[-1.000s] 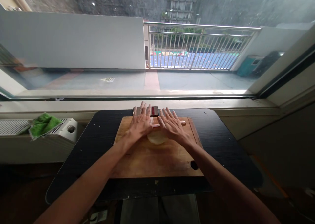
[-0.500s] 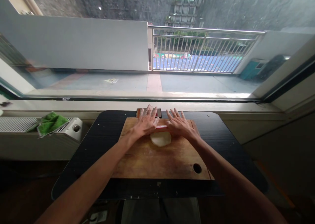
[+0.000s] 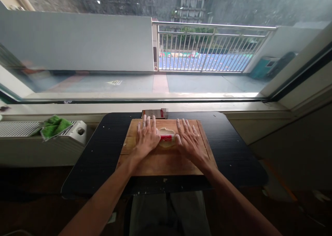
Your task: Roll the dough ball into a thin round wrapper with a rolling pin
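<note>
My left hand [image 3: 148,135] and my right hand [image 3: 188,137] lie flat over the two ends of a rolling pin with a red label [image 3: 166,138]. Both have their fingers stretched forward and spread, dusted white with what looks like flour. Only the middle of the pin shows between the thumbs; its ends are hidden beneath my palms. Under the pin is a flattened round of dough [image 3: 166,130], showing on the far and near sides of it. All this is on a wooden board [image 3: 166,165].
The board rests on a black table [image 3: 101,149]. A flat boxy item [image 3: 152,114] sits at the table's far edge, beyond my left fingertips. Left of the table, a green cloth [image 3: 55,126] is draped on a white radiator [image 3: 19,130]. A large window rises behind its sill [image 3: 207,107].
Both hands have drawn back toward me, and the rolling pin has come from the dough's far edge onto its middle. The view has tilted slightly.
</note>
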Demonstrator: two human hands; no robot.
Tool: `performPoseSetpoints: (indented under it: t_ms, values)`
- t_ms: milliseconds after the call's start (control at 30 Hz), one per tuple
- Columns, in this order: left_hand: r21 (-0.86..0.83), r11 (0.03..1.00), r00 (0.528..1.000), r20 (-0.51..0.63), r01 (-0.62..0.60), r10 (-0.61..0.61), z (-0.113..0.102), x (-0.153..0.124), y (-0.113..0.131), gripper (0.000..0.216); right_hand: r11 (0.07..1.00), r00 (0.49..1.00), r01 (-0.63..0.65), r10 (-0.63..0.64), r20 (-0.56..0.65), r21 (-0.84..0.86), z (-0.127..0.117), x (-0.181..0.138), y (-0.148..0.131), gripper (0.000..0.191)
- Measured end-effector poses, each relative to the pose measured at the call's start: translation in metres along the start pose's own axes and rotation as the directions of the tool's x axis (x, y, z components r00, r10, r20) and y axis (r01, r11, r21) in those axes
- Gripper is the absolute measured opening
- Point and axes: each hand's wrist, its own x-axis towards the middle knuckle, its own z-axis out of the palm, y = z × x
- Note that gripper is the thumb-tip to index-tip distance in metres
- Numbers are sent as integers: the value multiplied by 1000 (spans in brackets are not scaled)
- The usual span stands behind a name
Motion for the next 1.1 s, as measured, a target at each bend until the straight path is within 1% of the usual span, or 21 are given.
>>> performPoseSetpoints:
  t_ms: [133,200,267,400,600,700,833,900,967,1033,1100]
  values:
    - [2,999,997,-58,-44,45,-2,-25,-2,72,1000,998,19,-18,-54,5,7,-24,-4,72]
    - [0,998,994,-84,-65,64,-2,-31,-3,73,1000,998,15,-15,-60,-1,8,-30,-6,71]
    - [7,997,992,-99,-74,74,-1,-31,-3,73,1000,999,6,-6,-52,-1,7,-30,-7,72]
    - [27,997,992,-100,-69,71,3,-17,-3,75,999,999,-19,20,-36,27,4,-15,-5,77]
    - [6,995,991,-83,-100,101,6,21,-8,87,997,999,-39,39,-3,62,4,23,2,76]
    - [-14,995,994,-38,-102,102,7,41,-9,88,997,998,-55,53,40,51,1,39,5,73]
    - [-24,997,997,31,-71,71,10,58,-10,85,999,994,-28,25,110,23,-8,51,10,73]
    - [-24,997,995,71,-69,71,13,60,-10,85,1000,991,-14,14,132,-1,-10,52,11,74]
    - [-27,997,993,92,-68,70,15,55,-10,85,1000,991,-20,22,130,-11,-10,50,10,74]
    - [-27,998,995,74,-64,65,15,46,-9,85,999,993,-41,41,112,0,-8,44,7,73]
    - [-18,998,998,32,-59,59,13,31,-7,83,998,994,-67,66,92,17,-6,33,2,72]
